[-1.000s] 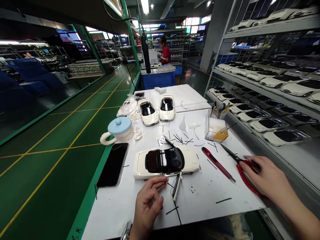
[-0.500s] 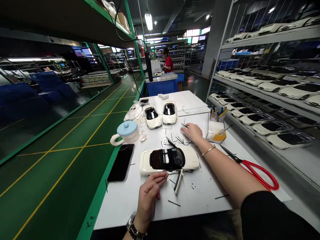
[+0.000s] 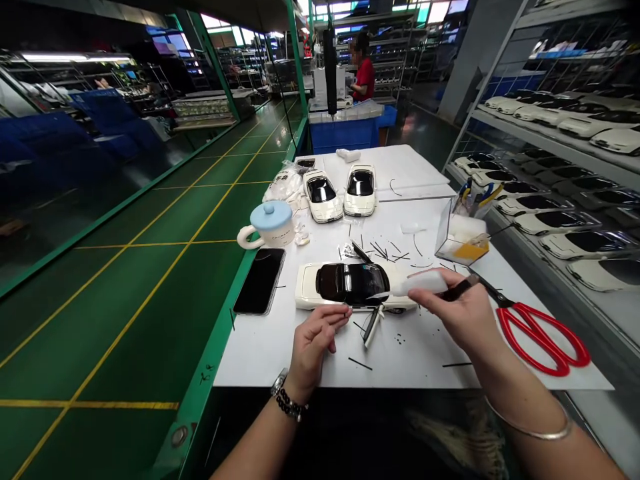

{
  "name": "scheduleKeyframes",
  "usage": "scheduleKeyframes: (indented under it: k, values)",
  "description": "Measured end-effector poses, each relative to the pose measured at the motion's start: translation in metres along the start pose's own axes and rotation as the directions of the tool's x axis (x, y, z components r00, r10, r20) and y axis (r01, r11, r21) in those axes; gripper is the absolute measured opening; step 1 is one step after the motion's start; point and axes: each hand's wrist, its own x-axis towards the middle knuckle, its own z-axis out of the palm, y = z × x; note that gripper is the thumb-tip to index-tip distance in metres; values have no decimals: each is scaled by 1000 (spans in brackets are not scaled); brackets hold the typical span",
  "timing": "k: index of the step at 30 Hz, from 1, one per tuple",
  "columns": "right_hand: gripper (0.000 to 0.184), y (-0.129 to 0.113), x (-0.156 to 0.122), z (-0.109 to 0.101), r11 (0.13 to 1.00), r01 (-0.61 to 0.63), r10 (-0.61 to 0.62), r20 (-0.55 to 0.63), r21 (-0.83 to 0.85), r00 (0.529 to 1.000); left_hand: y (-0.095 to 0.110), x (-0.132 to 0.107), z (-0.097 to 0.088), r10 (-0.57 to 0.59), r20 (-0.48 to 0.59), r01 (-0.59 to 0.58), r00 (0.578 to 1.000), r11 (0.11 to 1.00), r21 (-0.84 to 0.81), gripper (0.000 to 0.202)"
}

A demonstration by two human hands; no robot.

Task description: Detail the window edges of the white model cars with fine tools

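A white model car [image 3: 309, 285] with a black roof lies crosswise on the white tabletop, both doors swung open. The near door [image 3: 371, 328] sticks out toward me. My left hand [image 3: 316, 340] rests at the car's near side, fingers curled and fingertips at the sill. A tiny dark bit shows at those fingertips, too small to name. In my right hand [image 3: 463, 310] is a white squeeze bottle [image 3: 425, 283] with a thin nozzle, its tip over the near door opening. A dark slim tool [image 3: 461, 288] is also tucked in that hand.
Red-handled scissors [image 3: 545, 340] lie at the right, near a clear holder [image 3: 467, 247]. Black strips [image 3: 380, 251] are scattered behind the car. A phone [image 3: 260, 281], a lidded mug [image 3: 274, 227] and two more model cars [image 3: 360, 190] stand around. A person in red [image 3: 365, 77] works farther back.
My right hand has come back from the far side of the table to the car, now with the white bottle in it. My left hand stays at the sill. The view has tilted down.
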Motion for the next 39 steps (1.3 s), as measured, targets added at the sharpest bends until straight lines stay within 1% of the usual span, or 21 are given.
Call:
scheduleKeyframes:
  k: [2, 5, 7, 11, 19, 39]
  values:
    - [29, 3, -5, 12, 998, 39, -39, -2, -40, 999, 0, 0, 0, 0, 2, 0, 1000, 1000, -1, 38]
    - [33, 7, -9, 32, 970, 153, -165, -51, -190, 985, 0, 0, 0, 3, -6, -3, 1000, 1000, 1, 39]
    - [35, 9, -11, 42, 945, 204, -227, -64, -256, 972, 0, 0, 0, 7, -7, -7, 1000, 1000, 3, 39]
    - [37, 11, -14, 54, 934, 226, -256, -77, -275, 964, 1, 0, 1, 5, 0, -5, 1000, 1000, 11, 39]
    - [35, 10, -16, 59, 908, 279, -314, -69, -313, 947, 1, 0, 1, -13, 6, 13, 1000, 1000, 15, 40]
    - [34, 11, -19, 62, 879, 332, -371, -54, -343, 927, 0, 0, 1, -4, 15, 4, 1000, 1000, 3, 39]
